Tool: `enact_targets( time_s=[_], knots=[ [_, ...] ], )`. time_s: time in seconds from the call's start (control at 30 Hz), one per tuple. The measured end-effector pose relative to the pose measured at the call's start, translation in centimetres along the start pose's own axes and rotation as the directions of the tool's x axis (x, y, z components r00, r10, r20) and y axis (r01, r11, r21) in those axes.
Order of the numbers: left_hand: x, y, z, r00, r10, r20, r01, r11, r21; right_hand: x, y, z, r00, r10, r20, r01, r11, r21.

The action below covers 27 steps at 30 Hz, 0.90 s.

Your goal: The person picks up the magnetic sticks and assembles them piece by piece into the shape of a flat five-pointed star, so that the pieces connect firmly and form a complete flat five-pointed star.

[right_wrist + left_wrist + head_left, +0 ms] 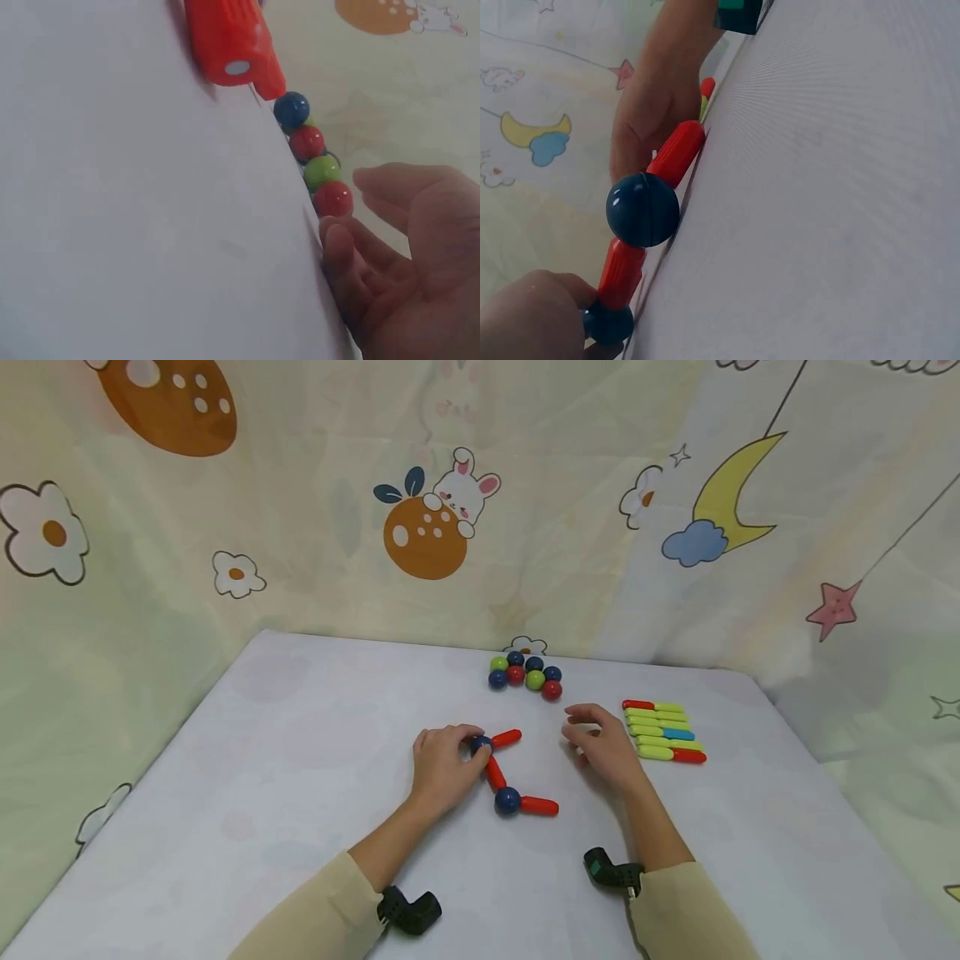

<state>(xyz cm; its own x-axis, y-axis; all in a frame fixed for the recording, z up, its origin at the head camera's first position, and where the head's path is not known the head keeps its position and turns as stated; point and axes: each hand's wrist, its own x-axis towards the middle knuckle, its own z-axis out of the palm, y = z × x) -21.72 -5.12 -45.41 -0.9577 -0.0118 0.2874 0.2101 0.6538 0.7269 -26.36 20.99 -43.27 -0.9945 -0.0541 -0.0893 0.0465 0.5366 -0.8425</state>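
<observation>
My left hand (444, 770) grips a dark blue ball (482, 744) between thumb and fingers, partly hiding it. From that ball a short red rod (507, 738) points right, and a second red rod (496, 773) runs down to another blue ball (507, 801). A third red rod (540, 807) sticks out rightward from this lower ball. In the left wrist view the joined pieces lie along the tabletop. My right hand (604, 750) holds nothing; its fingers are loosely bent, to the right of the joined pieces. A whitish end disc shows on a red rod (229, 45) in the right wrist view.
Behind the hands, a cluster of red, green and blue balls (535, 679) lies near the far edge of the white table (300, 777). Several green, red and blue rods (660, 731) lie side by side, right of my right hand. A patterned cloth (315, 527) hangs behind.
</observation>
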Motion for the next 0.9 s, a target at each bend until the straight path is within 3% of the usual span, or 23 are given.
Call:
enact_targets(
  time_s=[0.2, 0.43, 0.73, 0.9],
  knots=[
    [0.0, -0.2, 0.1, 1.000, -0.007, 0.020, 0.007, 1.000, -0.011, 2.5, -0.1, 1.0, 0.995, 0.053, -0.080, -0.053, 0.999, 0.001],
    [0.1, -0.5, 0.3, 1.000, 0.001, 0.013, -0.001, 1.000, -0.008, 5.2, -0.4, 1.4, 0.993, 0.041, -0.111, -0.047, 0.997, -0.056],
    [0.2, -0.5, 0.1, 1.000, 0.016, 0.012, -0.016, 1.000, -0.006, 6.2, -1.1, 1.2, 0.999, 0.004, -0.050, -0.012, 0.988, -0.151],
    [0.3, -0.4, 0.1, 1.000, 0.002, 0.026, -0.002, 1.000, 0.002, 5.6, -1.1, 1.4, 0.998, 0.029, -0.048, -0.035, 0.991, -0.130]
  ],
)
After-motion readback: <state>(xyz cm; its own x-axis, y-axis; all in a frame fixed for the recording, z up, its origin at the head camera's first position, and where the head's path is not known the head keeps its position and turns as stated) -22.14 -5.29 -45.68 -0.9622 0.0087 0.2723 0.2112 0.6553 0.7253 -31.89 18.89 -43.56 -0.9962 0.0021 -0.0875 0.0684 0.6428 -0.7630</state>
